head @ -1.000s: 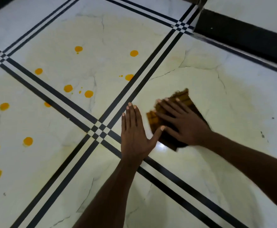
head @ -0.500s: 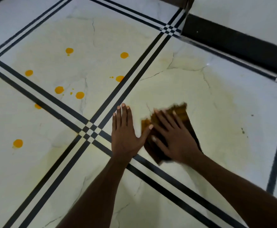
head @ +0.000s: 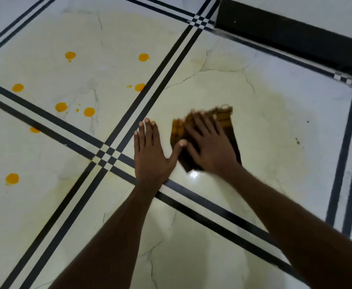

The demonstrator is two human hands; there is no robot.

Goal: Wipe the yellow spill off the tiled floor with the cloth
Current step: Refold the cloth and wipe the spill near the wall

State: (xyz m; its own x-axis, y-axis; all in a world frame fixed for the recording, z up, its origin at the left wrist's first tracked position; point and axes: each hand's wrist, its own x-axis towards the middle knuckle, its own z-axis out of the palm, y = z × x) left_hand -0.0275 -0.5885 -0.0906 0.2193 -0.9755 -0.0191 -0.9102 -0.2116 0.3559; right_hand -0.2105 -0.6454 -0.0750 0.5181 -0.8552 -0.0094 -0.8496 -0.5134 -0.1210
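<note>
Left hand (head: 150, 157) lies flat, fingers spread, on the tiled floor (head: 223, 205), holding nothing; just right, the blurred right hand (head: 210, 149) presses open-palmed on the brown cloth (head: 225, 119); yellow spill (head: 89, 112) drops dot tiles beyond and left

Both bare forearms reached forward from the lower edge of the view. The left hand (head: 151, 157) lay flat, palm down, fingers straight and close together, thumb spread out to the right. The right hand (head: 209, 147) was pressed palm down just beside it, fingers splayed and blurred. The left thumb tip nearly met the right hand's thumb side.
</note>
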